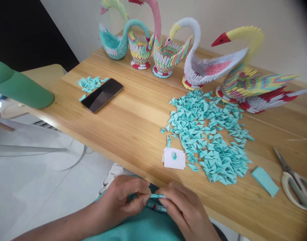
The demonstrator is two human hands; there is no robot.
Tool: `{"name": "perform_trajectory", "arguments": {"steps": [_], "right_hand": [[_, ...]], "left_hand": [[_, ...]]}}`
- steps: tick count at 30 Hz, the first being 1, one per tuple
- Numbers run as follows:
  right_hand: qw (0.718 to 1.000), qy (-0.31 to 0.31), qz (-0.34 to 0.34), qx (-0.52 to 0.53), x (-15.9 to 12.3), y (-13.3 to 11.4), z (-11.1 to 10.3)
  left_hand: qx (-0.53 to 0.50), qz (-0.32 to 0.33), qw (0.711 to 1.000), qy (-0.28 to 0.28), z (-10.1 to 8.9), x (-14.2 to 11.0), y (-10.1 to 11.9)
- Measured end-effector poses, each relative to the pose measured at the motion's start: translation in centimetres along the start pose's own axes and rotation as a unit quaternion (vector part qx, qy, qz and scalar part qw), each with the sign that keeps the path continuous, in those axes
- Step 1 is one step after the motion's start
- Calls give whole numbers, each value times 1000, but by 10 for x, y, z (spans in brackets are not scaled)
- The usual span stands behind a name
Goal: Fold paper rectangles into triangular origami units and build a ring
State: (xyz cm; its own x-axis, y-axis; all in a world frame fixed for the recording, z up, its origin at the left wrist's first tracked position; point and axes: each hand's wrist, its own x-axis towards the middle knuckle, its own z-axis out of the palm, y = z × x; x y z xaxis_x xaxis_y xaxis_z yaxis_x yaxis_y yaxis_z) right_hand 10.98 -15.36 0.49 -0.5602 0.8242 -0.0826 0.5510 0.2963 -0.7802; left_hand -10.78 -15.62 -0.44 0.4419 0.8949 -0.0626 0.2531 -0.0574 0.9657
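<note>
Turquoise paper piece (156, 195), pinched at both ends.
Its left end is pinched by the left hand (130, 195), its right end by the right hand (183, 206), at the near edge of the worktop (133, 124); folded triangles (220, 155) are heaped left of the scissors (289, 170).

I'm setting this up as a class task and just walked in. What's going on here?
A person's left hand and right hand hold a small turquoise folded-paper piece between their fingers, near the front edge of the light wooden table. Beyond lies a large pile of small turquoise folded-paper triangles, with metal scissors with pale handles to its right. A row of multicoloured folded-paper swans stands along the back.
</note>
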Motion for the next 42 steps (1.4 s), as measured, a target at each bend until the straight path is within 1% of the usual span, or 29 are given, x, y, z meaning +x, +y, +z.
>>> {"name": "perform_trajectory", "arguments": {"steps": [3,6,9,14,16,18,20,22,24,27,31,34,36,38,40,42], "right_hand": [[1000,-10,-6,5,-1,0,-2],[1000,-19,-8,2,0,-2,-5],[1000,-3,-11,-26,2,-7,-6],[999,0,-1,-37,1,-8,-4],[999,6,17,-26,-2,-5,-3],[999,0,36,-6,-6,-1,-2],[999,-14,48,15,-8,0,-3],[998,-21,47,23,-8,0,-4],[999,-27,44,18,-6,-2,-6],[999,-35,35,7,-4,-5,-8],[999,-41,24,3,-1,-7,-9],[999,-28,16,0,-1,-8,-6],[999,-15,28,17,-1,-8,-4],[997,-4,55,53,-1,-7,-3],[992,9,87,96,-3,-5,-3],[985,17,109,135,-4,-3,-4]], "left_hand": [[-19,-6,1000,-14,-2,-2,0],[-76,-30,997,-5,-2,-3,0],[-111,-39,993,1,-1,-1,1],[-77,33,996,-13,-1,8,4],[-59,42,997,-19,-2,11,4],[-44,28,998,-23,-2,10,4],[-38,-2,999,-25,-3,9,2],[-41,-35,998,-33,-3,7,2],[-45,-54,997,-44,-3,7,2],[-36,-60,996,-54,-5,8,6],[-12,-50,996,-69,-6,10,9],[-6,-53,996,-71,-3,11,8],[-31,-72,995,-61,1,12,5],[-110,-104,987,-52,4,13,3],[-220,-136,965,-43,5,15,1],[-293,-161,942,-26,6,16,0]]}}
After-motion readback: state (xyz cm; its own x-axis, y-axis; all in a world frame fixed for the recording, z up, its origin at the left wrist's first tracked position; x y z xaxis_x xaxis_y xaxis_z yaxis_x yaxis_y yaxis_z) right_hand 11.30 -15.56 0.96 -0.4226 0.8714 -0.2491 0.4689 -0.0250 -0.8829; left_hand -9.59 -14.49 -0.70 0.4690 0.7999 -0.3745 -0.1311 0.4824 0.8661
